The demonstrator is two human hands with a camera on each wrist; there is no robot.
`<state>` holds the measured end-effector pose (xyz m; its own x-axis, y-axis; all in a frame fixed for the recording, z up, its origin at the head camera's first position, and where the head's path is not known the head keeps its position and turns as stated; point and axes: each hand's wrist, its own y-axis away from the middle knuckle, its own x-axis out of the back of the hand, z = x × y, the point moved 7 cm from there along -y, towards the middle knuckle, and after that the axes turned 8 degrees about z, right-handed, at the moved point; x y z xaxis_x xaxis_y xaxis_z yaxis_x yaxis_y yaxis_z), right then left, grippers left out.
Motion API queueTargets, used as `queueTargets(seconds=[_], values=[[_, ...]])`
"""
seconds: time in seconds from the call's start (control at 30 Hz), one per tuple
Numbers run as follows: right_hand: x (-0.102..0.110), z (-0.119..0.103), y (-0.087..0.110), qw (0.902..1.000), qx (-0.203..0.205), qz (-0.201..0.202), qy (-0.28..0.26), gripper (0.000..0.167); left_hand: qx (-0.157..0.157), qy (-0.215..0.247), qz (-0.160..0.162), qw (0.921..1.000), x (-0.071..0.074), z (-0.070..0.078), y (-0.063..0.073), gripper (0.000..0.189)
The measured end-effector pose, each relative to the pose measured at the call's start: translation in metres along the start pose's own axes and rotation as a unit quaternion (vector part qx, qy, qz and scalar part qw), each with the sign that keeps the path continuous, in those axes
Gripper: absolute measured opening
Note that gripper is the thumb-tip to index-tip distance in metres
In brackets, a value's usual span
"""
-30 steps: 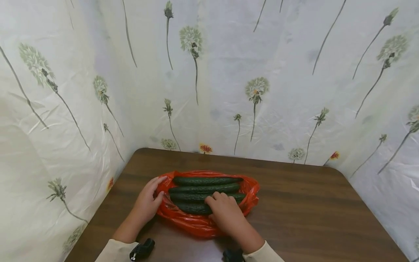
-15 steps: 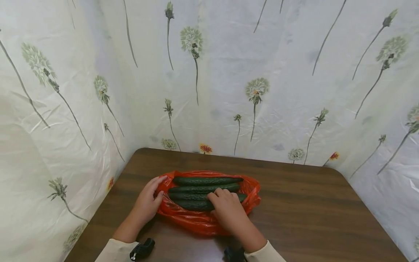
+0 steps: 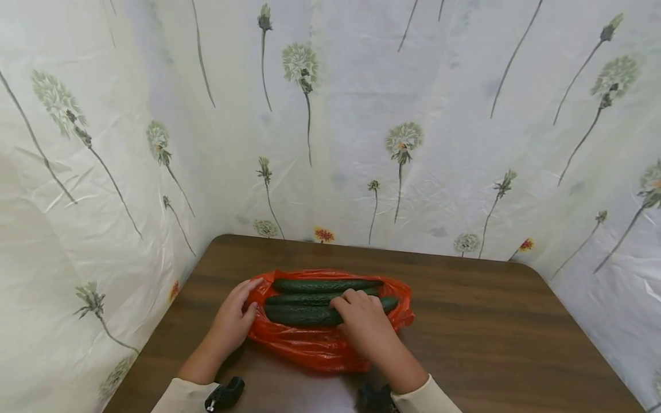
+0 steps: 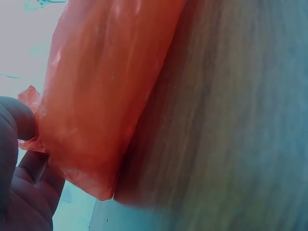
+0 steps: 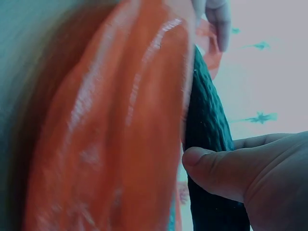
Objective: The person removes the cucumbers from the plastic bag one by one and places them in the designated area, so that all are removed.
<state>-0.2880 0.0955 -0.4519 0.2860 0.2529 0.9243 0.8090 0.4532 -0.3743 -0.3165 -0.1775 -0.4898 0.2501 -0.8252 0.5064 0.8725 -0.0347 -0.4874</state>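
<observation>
Several dark green cucumbers (image 3: 302,315) lie side by side in an opened red plastic bag (image 3: 315,350) on the table. My right hand (image 3: 365,318) grips the nearest cucumber (image 5: 209,113) toward its right end, thumb on the near side and fingers over the far side. That cucumber sits raised above the bag's near edge and overlaps the one behind it. My left hand (image 3: 234,318) holds the bag's left rim; in the left wrist view the thumb and fingers pinch the crumpled red plastic (image 4: 96,106).
The brown wooden table (image 3: 490,332) extends to the right of the bag and behind it. A pale curtain (image 3: 341,126) printed with dandelions surrounds its back and sides. A black strap device (image 3: 224,394) is at my left wrist.
My right hand has moved slightly away from me and to the right, lifting the nearest cucumber, which now covers part of the one behind. My left hand has stayed at the bag's rim.
</observation>
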Motion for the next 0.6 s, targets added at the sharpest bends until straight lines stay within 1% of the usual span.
queueTargets(seconds=[0.13,0.23,0.4,0.6], values=[[0.009,0.005,0.000,0.9999,-0.010,0.005,0.002,0.050,-0.013,-0.004,0.012,0.9998,0.000,0.000,0.002,0.057],[0.013,0.010,0.001,0.9998,-0.014,0.016,0.008,0.051,-0.016,-0.008,0.015,0.9997,0.000,-0.001,0.003,0.057],[0.017,0.016,0.000,0.9990,-0.012,0.039,0.015,0.049,-0.008,-0.006,0.007,0.9999,0.001,0.000,0.002,0.057],[0.022,0.021,0.003,0.9983,-0.014,0.054,0.017,0.049,-0.002,-0.006,-0.004,1.0000,0.000,0.000,0.001,0.055]])
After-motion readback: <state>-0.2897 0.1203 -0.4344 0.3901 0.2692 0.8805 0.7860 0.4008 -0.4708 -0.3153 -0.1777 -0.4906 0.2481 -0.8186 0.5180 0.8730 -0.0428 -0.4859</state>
